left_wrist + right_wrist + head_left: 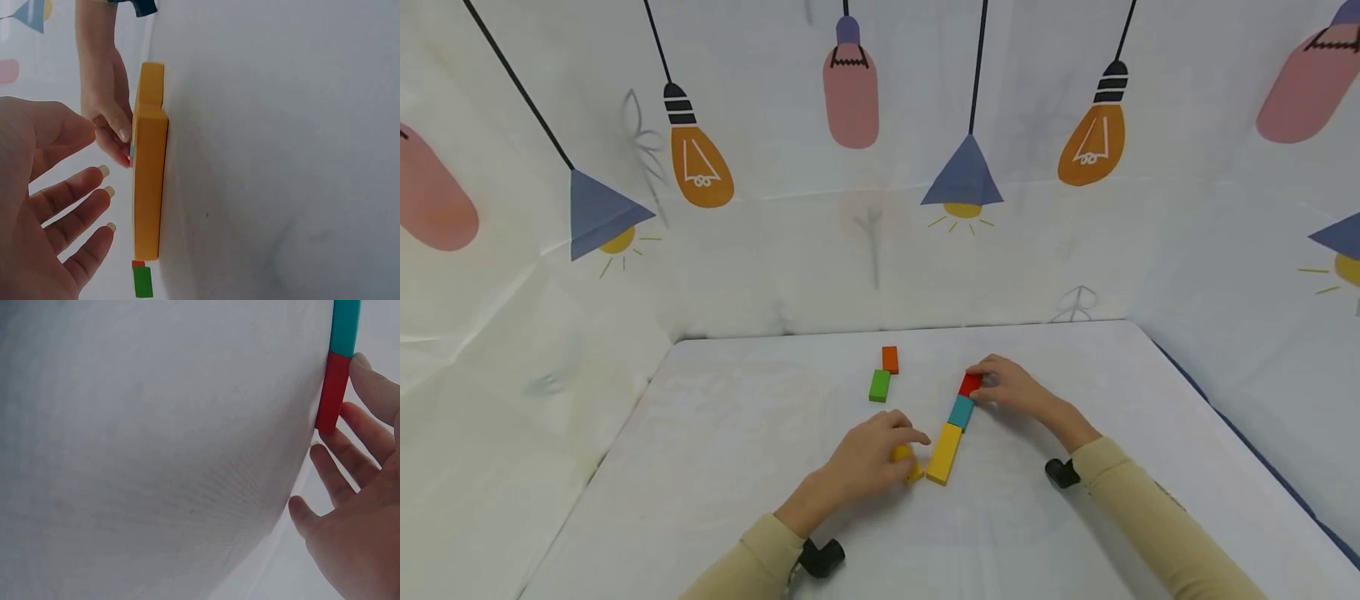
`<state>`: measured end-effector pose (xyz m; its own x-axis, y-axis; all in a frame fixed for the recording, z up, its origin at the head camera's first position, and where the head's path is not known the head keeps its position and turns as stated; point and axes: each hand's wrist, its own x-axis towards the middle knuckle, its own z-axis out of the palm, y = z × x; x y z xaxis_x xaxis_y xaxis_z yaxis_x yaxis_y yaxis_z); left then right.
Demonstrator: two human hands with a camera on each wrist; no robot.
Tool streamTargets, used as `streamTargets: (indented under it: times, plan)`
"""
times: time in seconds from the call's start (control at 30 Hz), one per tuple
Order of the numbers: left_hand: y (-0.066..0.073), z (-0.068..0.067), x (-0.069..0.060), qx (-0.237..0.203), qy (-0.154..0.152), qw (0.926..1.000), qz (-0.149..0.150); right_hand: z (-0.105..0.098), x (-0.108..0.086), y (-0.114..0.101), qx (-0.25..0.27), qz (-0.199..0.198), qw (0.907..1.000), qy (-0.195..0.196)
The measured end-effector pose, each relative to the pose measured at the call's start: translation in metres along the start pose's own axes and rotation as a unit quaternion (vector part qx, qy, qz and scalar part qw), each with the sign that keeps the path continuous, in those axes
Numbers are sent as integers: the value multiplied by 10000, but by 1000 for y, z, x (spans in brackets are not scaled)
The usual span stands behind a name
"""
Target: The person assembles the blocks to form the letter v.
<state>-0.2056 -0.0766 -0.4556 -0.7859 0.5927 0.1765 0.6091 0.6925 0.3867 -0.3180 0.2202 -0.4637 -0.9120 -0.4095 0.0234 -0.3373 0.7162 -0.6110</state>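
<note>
My right hand (1011, 387) pinches the red block (970, 382) between thumb and fingers. The red block lies end to end with a teal block (961, 412), and a long yellow block (944, 454) continues that slanting row toward me. My left hand (867, 454) hovers by another yellow block (902, 452), partly hidden under its fingers, left of the row's near end. In the left wrist view, the left hand's loosely spread fingers (72, 187) stand apart from the yellow block (150, 187). The right wrist view shows the red block (332, 394) against the teal block (344, 328).
A green block (879, 385) and an orange block (890, 359) lie corner to corner farther back, left of the row. A white sheet covers the table (722, 433). Behind it hangs a white curtain (775, 250) printed with lamps.
</note>
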Motion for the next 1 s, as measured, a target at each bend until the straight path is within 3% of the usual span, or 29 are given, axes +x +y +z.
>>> streamTargets:
  times: [0.53, 1.0]
  plan:
    - [-43, -13, 22, 37, 406, 9968, -688, 1, 1, 2, 75, -40, 10000, -3]
    - [-78, -8, 35, 100, 720, 9943, -785, 3, 3, 3, -54, -30, 10000, 39]
